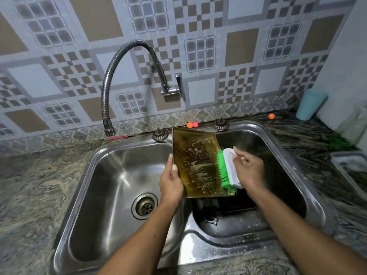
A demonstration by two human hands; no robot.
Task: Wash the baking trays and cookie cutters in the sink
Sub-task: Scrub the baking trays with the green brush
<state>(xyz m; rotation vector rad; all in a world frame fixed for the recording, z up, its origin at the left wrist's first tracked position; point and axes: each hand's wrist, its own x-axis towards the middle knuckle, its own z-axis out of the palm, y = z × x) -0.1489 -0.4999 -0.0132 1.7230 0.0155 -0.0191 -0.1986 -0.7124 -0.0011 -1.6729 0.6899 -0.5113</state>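
Note:
A gold-coloured baking tray [195, 163], flecked with soap suds, stands tilted on edge over the divider of a double steel sink [103, 155]. My left hand [171, 181] grips the tray's left edge. My right hand [249, 169] holds a white scrub brush with green bristles [226, 169], its bristles pressed against the tray's right side. In the dark right basin below, a metal cookie cutter [212, 220] lies on the bottom beside a dark tray [228, 205], partly hidden by the gold tray.
A flexible steel faucet [111, 92] arches over the left basin, whose drain [144, 206] is bare. A teal cup [310, 105] and a clear container [353, 169] stand on the granite counter at right. Small orange and pink balls [191, 125] sit behind the sink.

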